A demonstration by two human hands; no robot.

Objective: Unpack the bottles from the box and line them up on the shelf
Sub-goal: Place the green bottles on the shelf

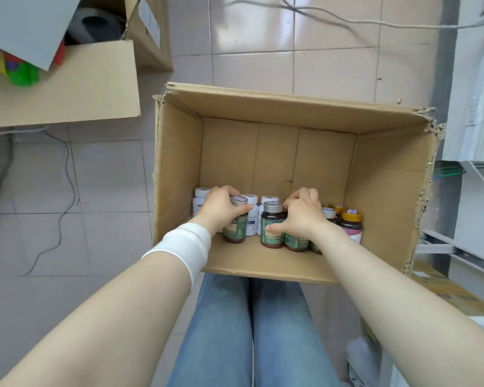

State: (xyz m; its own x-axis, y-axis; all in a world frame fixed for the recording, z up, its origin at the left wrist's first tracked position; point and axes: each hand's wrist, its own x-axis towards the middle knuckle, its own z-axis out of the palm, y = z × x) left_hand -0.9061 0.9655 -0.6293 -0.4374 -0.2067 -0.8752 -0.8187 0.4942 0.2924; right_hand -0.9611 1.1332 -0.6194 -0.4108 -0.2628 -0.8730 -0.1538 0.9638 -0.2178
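**Down in the box, both hands on bottles**

Down at the near wall of the cardboard box (pixel 291 113), it's two hands at once. Left hand (pixel 221 205), white wristband (pixel 185 244) on that wrist, wraps fingers and thumb round a silver-capped bottle (pixel 235 229), brown with a green label, standing upright. Right hand (pixel 299 216) is curled down over the covered bottle (pixel 295 242), cap hidden under the palm, and its thumb lies across the label of the middle bottle (pixel 272 227) just at its 9 o'clock.

Behind the grip, toward 12 o'clock, three white bottles (pixel 250 219) stand in a row. At 3 o'clock of the right hand, gold-capped bottles (pixel 351 223) huddle against the near wall with another silver cap beside them. Every bottle sits along the near side; the far half of the box floor shows bare cardboard.

Box itself sits on a tiled floor (pixel 109 177), rim torn and ragged. Jeans (pixel 235 331) at 6 o'clock. At 10 o'clock, a second open carton (pixel 67 88) holding bright-coloured stuff. Thin cable (pixel 67 191) snakes across the tiles at 9 o'clock.
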